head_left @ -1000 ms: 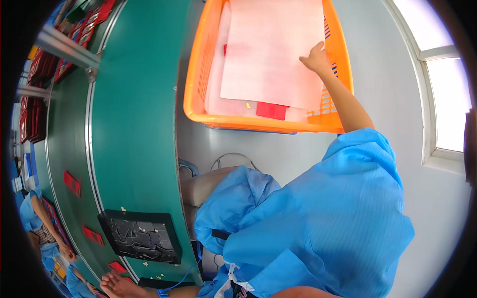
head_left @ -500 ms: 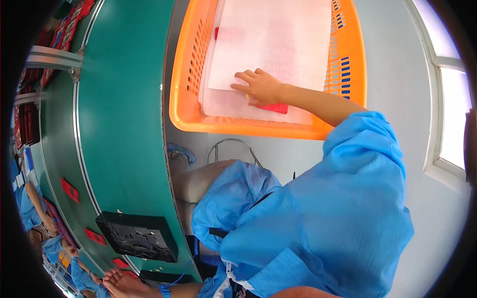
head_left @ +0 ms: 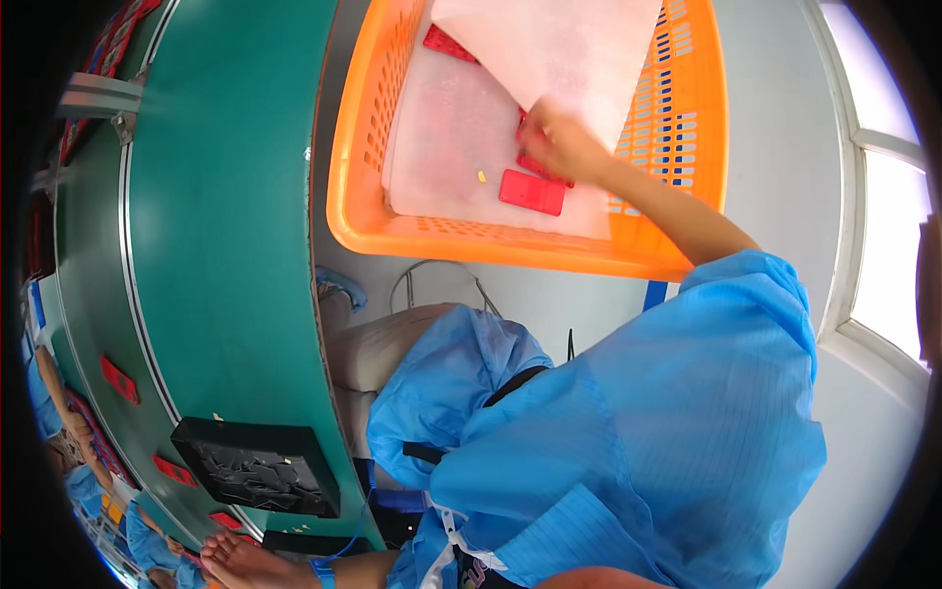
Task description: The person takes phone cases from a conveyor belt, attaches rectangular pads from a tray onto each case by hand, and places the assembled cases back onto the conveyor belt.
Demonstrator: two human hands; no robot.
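My right hand [head_left: 561,139], blurred by motion, is inside the orange basket [head_left: 471,247]. It pinches the lower edge of a thin white sheet [head_left: 559,49], which is peeled up and slanted. Beneath it another pale sheet [head_left: 442,128] is exposed, bearing a flat red rectangular piece [head_left: 532,192] and a small yellow bit [head_left: 481,177]. More red pieces show near my right hand, partly covered by it, and another red piece [head_left: 449,42] lies by the lifted sheet's left edge. My left hand [head_left: 240,562] rests at the lower left, fingers loosely apart, holding nothing.
A green bench [head_left: 226,196] runs along the left, with a black tray-like box [head_left: 257,466] near my left hand. Red pieces [head_left: 120,379] lie on the strip beyond its rail. Co-workers' arms [head_left: 74,417] show at far left. A blue cord runs from my left wrist strap [head_left: 324,572].
My right hand has moved up and right, lifting the white sheet's edge. Red pieces and the yellow bit beneath are uncovered. My left hand has stayed nearly still.
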